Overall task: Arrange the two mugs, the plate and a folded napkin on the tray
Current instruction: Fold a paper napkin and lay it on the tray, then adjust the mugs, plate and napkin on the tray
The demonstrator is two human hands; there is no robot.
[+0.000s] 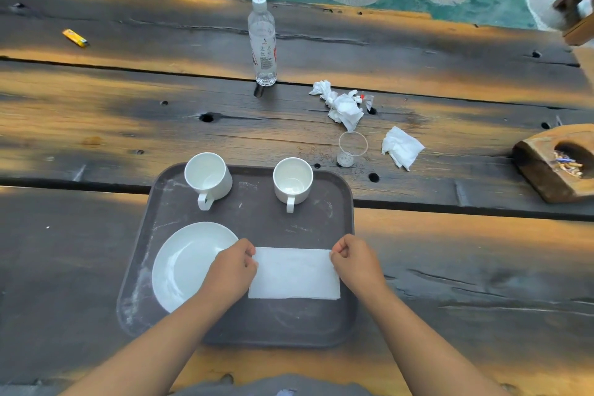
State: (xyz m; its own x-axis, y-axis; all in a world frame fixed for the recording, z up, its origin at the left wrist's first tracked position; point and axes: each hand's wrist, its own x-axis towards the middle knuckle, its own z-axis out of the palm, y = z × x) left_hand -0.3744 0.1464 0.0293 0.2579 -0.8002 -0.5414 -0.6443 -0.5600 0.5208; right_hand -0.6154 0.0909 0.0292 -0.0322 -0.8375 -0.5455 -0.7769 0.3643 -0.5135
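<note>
A dark brown tray (257, 328) lies on the wooden table in front of me. Two white mugs stand upright at its far side, the left mug (208, 177) and the right mug (292, 182), handles pointing toward me. A white plate (183, 267) rests at the tray's near left. A folded white napkin (294, 273) lies flat at the near right of the tray. My left hand (233, 270) pinches the napkin's far left corner and partly covers the plate. My right hand (355, 262) pinches the far right corner.
A clear water bottle (262, 42) stands at the table's far middle. Crumpled tissues (340, 104) (401, 147) and a small clear cup (351, 148) lie right of the tray. A wooden ashtray (556, 164) sits at the right edge, a yellow lighter (75, 37) far left.
</note>
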